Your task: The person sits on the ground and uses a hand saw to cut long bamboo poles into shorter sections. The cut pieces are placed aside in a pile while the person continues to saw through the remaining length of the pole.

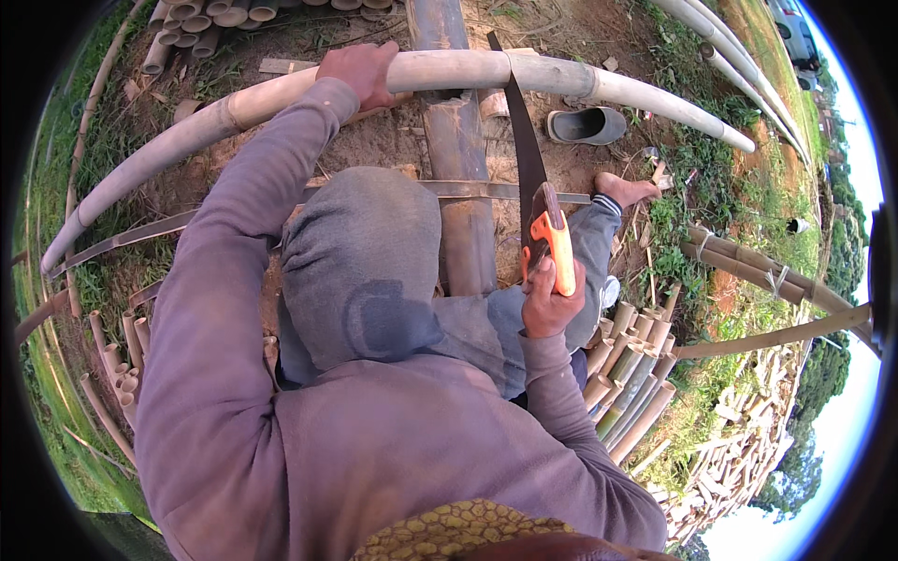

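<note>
A long, pale bamboo pole (458, 71) lies across in front of me, resting on a thick, darker bamboo log (453, 140). My left hand (363, 73) is wrapped round the pole, left of the log. In my right hand (552, 301), the fingers are closed round the orange and dark handle of a hand saw (529, 140). Its dark blade points away from me and meets the pole just right of the log. Whether the teeth have gone into the bamboo cannot be made out.
A grey clog (586, 125) lies beyond my bare foot (627, 189). Cut bamboo pieces (638, 383) stand bundled at my right, with more (122, 374) at my left and a stack (192, 23) at the far left. Long poles (730, 56) lie at the far right, near a parked vehicle (795, 37).
</note>
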Available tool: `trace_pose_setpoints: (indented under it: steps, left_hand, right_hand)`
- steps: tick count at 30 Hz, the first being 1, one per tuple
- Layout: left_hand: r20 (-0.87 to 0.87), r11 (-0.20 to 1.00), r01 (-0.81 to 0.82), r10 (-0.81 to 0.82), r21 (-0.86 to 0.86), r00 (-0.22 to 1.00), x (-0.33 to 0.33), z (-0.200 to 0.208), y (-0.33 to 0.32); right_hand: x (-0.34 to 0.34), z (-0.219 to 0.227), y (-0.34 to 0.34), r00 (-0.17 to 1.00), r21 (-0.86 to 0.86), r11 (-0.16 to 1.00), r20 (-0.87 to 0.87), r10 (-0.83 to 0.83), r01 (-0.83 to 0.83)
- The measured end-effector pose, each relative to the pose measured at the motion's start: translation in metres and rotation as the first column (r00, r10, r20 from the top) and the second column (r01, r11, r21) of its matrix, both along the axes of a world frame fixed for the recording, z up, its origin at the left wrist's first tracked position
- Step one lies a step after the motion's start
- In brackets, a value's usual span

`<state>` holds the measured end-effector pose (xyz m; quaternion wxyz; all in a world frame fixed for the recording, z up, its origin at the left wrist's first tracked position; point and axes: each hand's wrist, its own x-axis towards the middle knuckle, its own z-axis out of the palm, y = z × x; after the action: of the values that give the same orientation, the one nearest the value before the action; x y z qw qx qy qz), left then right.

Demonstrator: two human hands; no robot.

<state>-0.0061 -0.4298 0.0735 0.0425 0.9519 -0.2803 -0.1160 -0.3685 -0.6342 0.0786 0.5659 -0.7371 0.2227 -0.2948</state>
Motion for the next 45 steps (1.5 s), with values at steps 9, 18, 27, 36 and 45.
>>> trace_pose_setpoints:
  steps: [9,18,27,36,45]
  left_hand:
    - [0.055,1.0,0.027,-0.027,-0.001,0.998,-0.004,0.001,-0.002]
    - [0.012,1.0,0.004,-0.004,0.009,1.0,0.004,-0.009,0.0]
    - [0.01,1.0,-0.01,0.01,0.001,1.0,0.007,0.005,-0.001]
    - [-0.005,1.0,0.013,-0.013,0.001,1.0,0.0,-0.001,-0.006]
    - [-0.137,1.0,0.017,-0.014,0.015,0.991,0.02,0.012,0.0]
  right_hand:
    - [0.2,0.034,-0.053,0.963,-0.376,0.925,-0.264,-0.048,-0.057]
    - [0.007,-0.003,-0.004,0.999,0.085,0.996,-0.04,0.009,-0.006]
    - [0.159,0.021,-0.039,0.983,-0.342,0.939,-0.182,-0.038,-0.027]
    - [0.063,-0.007,-0.018,0.999,-0.081,0.997,-0.051,0.01,-0.014]
    - [0.133,0.026,-0.028,0.985,-0.159,0.987,-0.171,-0.003,-0.024]
